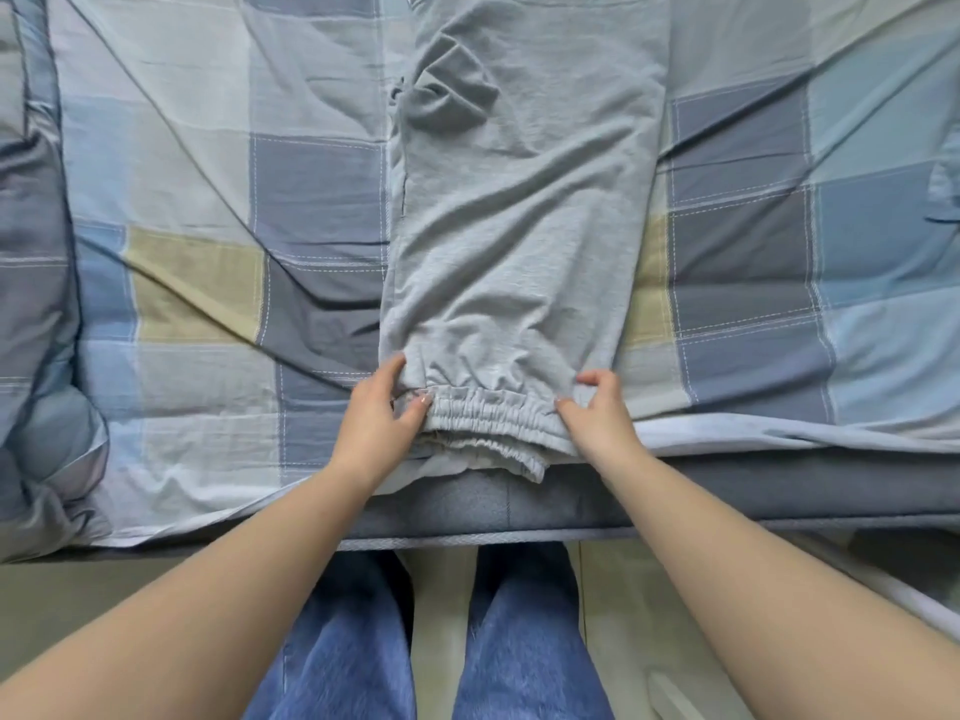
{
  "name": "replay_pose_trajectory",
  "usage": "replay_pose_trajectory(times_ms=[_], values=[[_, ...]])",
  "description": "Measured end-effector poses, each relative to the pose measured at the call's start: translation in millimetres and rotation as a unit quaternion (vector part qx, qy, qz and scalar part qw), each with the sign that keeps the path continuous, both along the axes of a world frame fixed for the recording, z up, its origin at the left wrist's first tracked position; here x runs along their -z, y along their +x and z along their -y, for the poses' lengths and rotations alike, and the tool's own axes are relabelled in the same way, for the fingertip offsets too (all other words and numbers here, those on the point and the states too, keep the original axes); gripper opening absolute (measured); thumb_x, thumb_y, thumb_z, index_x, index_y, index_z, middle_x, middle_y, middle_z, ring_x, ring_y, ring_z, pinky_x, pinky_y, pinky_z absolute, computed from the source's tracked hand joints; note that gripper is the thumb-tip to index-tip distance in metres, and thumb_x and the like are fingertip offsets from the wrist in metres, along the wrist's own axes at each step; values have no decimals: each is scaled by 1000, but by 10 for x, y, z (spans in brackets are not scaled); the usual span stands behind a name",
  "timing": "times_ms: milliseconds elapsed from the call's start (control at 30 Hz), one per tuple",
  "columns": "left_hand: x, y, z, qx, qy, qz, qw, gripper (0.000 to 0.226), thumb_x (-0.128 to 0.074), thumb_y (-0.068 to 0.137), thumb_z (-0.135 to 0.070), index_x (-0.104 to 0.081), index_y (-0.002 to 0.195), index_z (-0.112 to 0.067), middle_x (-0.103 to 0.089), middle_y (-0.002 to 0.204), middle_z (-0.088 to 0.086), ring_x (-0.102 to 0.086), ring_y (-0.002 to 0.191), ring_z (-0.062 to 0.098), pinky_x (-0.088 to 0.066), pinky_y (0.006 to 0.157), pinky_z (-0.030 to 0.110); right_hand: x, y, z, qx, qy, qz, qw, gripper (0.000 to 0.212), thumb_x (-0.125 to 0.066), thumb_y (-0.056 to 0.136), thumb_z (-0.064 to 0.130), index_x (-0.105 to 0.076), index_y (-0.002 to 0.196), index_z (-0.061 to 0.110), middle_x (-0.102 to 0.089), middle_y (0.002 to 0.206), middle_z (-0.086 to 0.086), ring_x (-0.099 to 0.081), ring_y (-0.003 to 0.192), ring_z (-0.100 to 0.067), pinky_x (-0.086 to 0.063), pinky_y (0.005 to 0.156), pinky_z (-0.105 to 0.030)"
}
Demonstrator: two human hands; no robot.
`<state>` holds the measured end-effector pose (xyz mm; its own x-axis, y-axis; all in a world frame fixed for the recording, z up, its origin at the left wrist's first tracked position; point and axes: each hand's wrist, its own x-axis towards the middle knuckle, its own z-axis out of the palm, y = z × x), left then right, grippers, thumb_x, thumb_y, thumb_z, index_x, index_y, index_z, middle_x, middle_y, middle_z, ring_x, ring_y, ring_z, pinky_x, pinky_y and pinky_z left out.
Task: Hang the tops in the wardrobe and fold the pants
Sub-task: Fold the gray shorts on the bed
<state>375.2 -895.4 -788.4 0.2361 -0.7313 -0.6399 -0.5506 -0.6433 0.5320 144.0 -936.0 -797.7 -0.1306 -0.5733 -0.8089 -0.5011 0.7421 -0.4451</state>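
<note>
At the far left of the frame a rumpled quilt [36,304] lies bunched on the bed, whose checked sheet [208,283] spreads across the frame. Left of centre, the left hand [376,418] pinches the left corner of the elastic cuffs [488,413] between thumb and fingers. The grey pants [519,200] lie flat up the middle of the bed, legs stacked, cuffs at the near edge. Right of centre, the right hand [597,413] grips the cuffs' right corner, fingers curled.

Bed [727,491], checked sheet [208,200], grey pants [519,226] laid lengthwise, perhaps doubled
</note>
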Motion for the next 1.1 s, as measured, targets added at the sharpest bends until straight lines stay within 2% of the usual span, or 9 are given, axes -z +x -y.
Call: replay_pose_trajectory(times_ms=[133, 433, 533, 600, 700, 800, 900, 1000, 1100], values=[[39, 66, -116, 46, -1, -47, 998, 73, -62, 90, -34, -20, 150, -31, -36, 150, -5, -35, 136, 14, -32, 111, 34, 43, 122, -182, 14, 29, 50, 998, 19, -54, 93, 25, -42, 107, 27, -49, 94, 7, -48, 73, -3, -35, 55, -22], [-127, 183, -309, -41, 42, -121, 991, 63, -58, 93, -11, -27, 147, -21, -35, 148, -7, -34, 129, 4, -35, 107, 26, -121, 49, -540, 22, -3, 82, 996, 32, -63, 88, 21, -47, 111, 38, -51, 115, 10, -56, 101, -15, -47, 84, -29], [-263, 228, -732, -48, 89, -130, 986, 59, -61, 91, -12, -34, 142, -20, -53, 124, -1, -52, 103, 8, -49, 80, 13, -244, 59, -913, 0, 25, 66, 997, 31, -64, 88, 19, -47, 110, 33, -52, 112, 6, -53, 87, -7, -38, 66, -14], [-364, 269, -1034, -78, 147, -147, 975, 55, -63, 89, -13, -39, 138, -22, -63, 106, 12, -61, 85, 19, -58, 74, 32, -346, 84, -1185, -4, 58, 70, 996, 27, -64, 88, 18, -49, 108, 30, -53, 112, 4, -50, 79, 1, -38, 57, -7], [-515, 311, -1312, -108, 185, -157, 964, 48, -65, 88, -14, -45, 131, -21, -64, 110, 13, -65, 95, 24, -56, 84, 47, -514, 120, -1439, 7, 69, 53, 996, 23, -67, 86, 21, -53, 103, 26, -54, 114, 2, -53, 88, -7, -38, 68, -12], [-703, 306, -1317, -82, 135, -109, 981, 49, -66, 87, -20, -48, 132, -22, -58, 127, 8, -60, 108, 19, -49, 96, 45, -702, 137, -1472, 55, 45, 11, 997, 25, -68, 85, 26, -57, 108, 22, -53, 127, -5, -51, 112, -16, -39, 89, -24], [-921, 265, -1051, -19, 27, -52, 998, 60, -63, 88, -25, -39, 143, -31, -38, 144, -6, -43, 129, 12, -36, 109, 34, -926, 134, -1253, 121, -29, 7, 992, 23, -67, 87, 25, -60, 108, 23, -36, 149, -3, -39, 131, -12, -29, 103, -22], [-1108, 223, -673, -58, -55, -118, 990, 40, -61, 90, -16, -59, 125, -35, -60, 121, -20, -56, 106, -2, -44, 87, 13, -1111, 111, -865, 201, -85, 55, 974, 15, -66, 87, 26, -62, 100, 33, -42, 146, 4, -44, 123, -4, -35, 97, -23], [-1178, 269, -177, -131, -65, -181, 972, 19, -62, 91, -21, -71, 100, -35, -72, 94, -16, -64, 87, -1, -49, 70, 10, -1190, 83, -367, 232, -89, 104, 963, 12, -63, 88, 32, -66, 100, 33, -61, 125, 2, -55, 117, -17, -45, 96, -38]])
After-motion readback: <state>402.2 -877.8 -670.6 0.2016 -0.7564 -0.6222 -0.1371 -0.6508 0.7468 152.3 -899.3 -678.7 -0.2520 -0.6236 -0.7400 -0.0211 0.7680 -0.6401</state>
